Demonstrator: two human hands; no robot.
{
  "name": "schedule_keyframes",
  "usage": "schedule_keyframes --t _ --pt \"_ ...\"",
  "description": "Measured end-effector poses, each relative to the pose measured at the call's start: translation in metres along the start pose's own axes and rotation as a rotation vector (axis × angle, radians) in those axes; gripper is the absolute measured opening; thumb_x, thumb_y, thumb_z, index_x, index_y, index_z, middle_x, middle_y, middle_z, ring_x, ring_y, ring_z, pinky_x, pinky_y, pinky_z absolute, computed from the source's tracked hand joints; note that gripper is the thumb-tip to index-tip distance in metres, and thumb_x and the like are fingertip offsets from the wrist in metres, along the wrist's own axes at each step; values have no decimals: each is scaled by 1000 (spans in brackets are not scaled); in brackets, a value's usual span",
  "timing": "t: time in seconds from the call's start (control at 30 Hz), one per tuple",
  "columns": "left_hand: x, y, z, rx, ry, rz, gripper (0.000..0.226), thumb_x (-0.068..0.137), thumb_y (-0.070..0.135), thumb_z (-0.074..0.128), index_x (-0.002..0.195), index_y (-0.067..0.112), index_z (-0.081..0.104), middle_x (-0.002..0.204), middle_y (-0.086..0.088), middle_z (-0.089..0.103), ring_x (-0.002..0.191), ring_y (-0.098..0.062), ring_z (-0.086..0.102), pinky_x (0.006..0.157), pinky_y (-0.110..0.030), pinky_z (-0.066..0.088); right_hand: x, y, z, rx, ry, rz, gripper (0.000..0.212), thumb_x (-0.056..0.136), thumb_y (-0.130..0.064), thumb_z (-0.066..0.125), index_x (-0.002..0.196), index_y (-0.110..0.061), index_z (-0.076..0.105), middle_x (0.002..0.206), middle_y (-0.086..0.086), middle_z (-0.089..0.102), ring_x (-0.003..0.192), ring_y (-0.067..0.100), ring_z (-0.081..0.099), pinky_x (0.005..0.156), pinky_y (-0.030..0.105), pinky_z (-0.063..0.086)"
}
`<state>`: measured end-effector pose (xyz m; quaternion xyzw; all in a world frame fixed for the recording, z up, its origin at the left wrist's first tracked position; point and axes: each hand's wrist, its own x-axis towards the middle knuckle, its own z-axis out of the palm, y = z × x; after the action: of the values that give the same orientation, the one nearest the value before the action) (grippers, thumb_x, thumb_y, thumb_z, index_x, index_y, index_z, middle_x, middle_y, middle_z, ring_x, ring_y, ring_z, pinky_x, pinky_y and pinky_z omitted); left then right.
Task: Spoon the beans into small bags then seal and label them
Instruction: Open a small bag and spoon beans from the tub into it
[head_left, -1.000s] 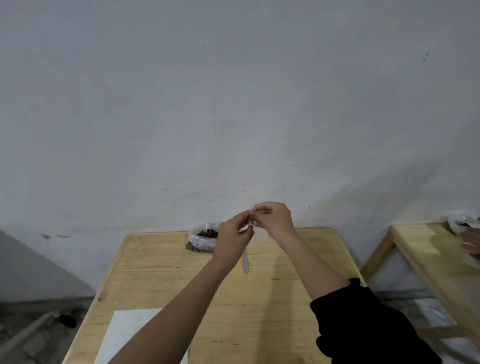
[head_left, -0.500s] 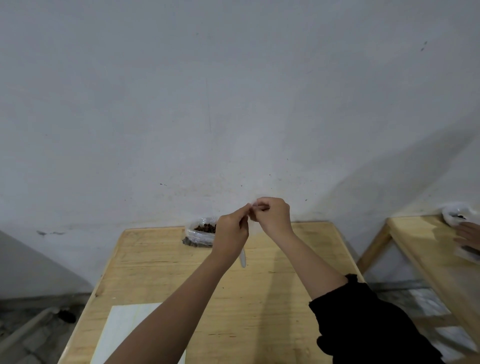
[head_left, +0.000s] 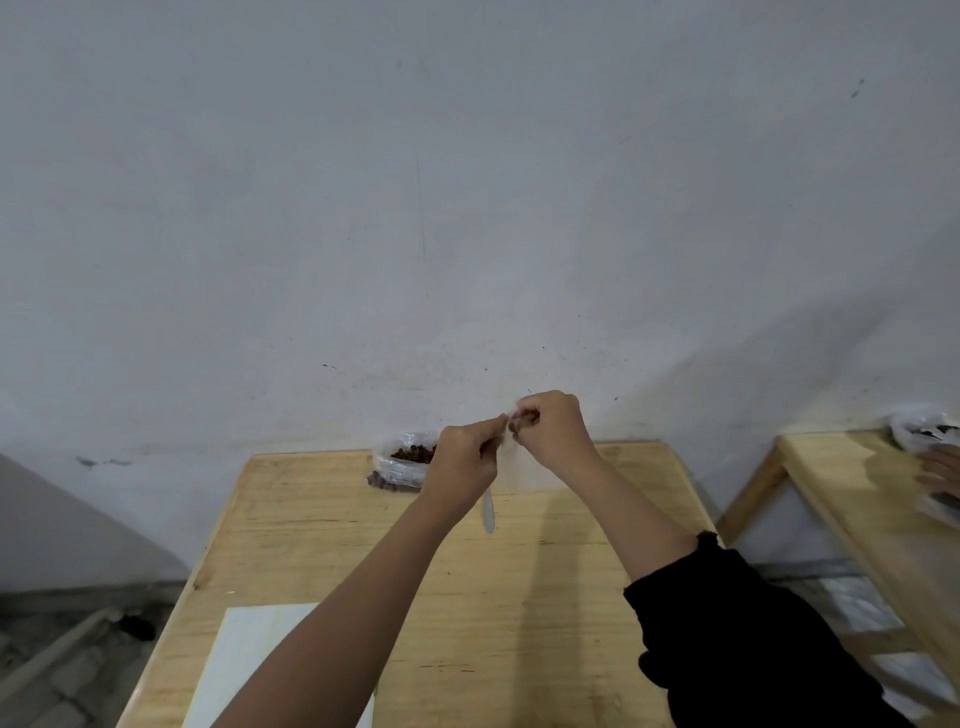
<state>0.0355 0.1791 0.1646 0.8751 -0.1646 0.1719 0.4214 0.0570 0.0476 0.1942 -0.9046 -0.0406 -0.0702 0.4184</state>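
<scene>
Both hands are raised together over the far end of the pale wooden table (head_left: 322, 525). The left hand (head_left: 465, 457) pinches with thumb and forefinger, and the right hand (head_left: 553, 431) has its fingers curled in tight. Between their fingertips they hold the top edge of a small clear plastic bag (head_left: 508, 415), which is so thin against the grey wall that its lower part hardly shows.

Just under the left hand is a white plastic spoon (head_left: 488, 512). It looks to be lying on the table, though the wrist hides its upper end. A clear plastic bag of brown beans (head_left: 405, 457) sits at the far edge against the wall, just left of the left hand. A white flat sheet (head_left: 249, 660) lies at the near left of the table, and a black sleeve (head_left: 753, 639) covers the right upper arm.

Compared with a second ago, the hands are slightly higher above the table edge and still joined on the small bag. The spoon and beans have not moved.

On a second wooden table (head_left: 852, 499) at the right, another person's hand (head_left: 941, 470) rests beside another plastic bag (head_left: 917, 428).
</scene>
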Motion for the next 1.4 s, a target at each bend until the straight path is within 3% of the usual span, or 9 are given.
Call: schedule_keyframes --t 0.1,0.17,0.23,0.37,0.5,0.7,0.87,1.2,1.4 --pt "-1 0 2 -31 12 -18 33 83 -12 52 111 -2 66 91 -16 73 78 -24 69 69 -22 51 -1 -2 -2 -19 -29 -9 14 76 9 57 66 6 67 58 8 57 50 6 43 47 7 36" --pt "-1 0 2 -82 42 -66 31 83 -12 53 111 -3 66 95 -16 72 86 -19 68 74 -13 51 -3 0 -1 -12 9 -18 15 78 6 58 65 5 66 58 9 56 51 7 42 50 7 33" --pt "-1 1 1 -170 91 -167 27 84 -9 58 109 -3 67 97 -14 72 89 -11 65 76 -2 45 -6 0 2 20 76 -17 16 80 3 60 66 1 66 57 2 55 55 9 48 55 7 36" --pt "2 6 1 -318 91 -312 16 84 -2 63 98 1 71 85 -2 69 74 5 64 72 -7 49 -12 -3 5 199 113 52 17 84 -2 60 73 -9 70 65 -6 65 66 8 63 69 17 52" --pt "0 7 6 -280 107 -245 16 86 -2 60 93 4 73 81 -1 71 79 -14 68 78 -29 56 -13 -4 11 300 136 151 6 82 -9 66 82 -9 71 76 1 69 78 16 68 79 32 57" --pt "-6 5 9 -200 129 -204 17 86 -1 60 95 5 72 79 -2 71 74 -16 67 75 -34 56 -16 -8 10 348 139 205 9 83 1 63 87 0 71 71 3 65 72 19 67 76 30 58" --pt "-2 1 10 -75 84 -122 14 84 -2 57 87 0 70 71 -18 68 64 -30 64 68 -46 54 -15 -7 6 334 121 188 15 80 10 60 82 -1 71 63 0 61 61 13 61 59 11 53" --pt "2 -1 5 50 -18 -35 12 79 -4 60 82 -1 71 62 -16 66 57 -31 61 57 -40 51 -11 4 -3 175 31 86 17 78 10 61 70 -2 70 54 -3 58 45 -1 55 56 10 48" --pt "-4 -1 7 28 -79 -89 10 79 -4 58 77 -4 68 63 -19 65 61 -33 61 59 -40 48 -11 12 2 64 9 15 12 77 11 63 77 3 72 61 -12 59 56 -3 56 63 8 45"
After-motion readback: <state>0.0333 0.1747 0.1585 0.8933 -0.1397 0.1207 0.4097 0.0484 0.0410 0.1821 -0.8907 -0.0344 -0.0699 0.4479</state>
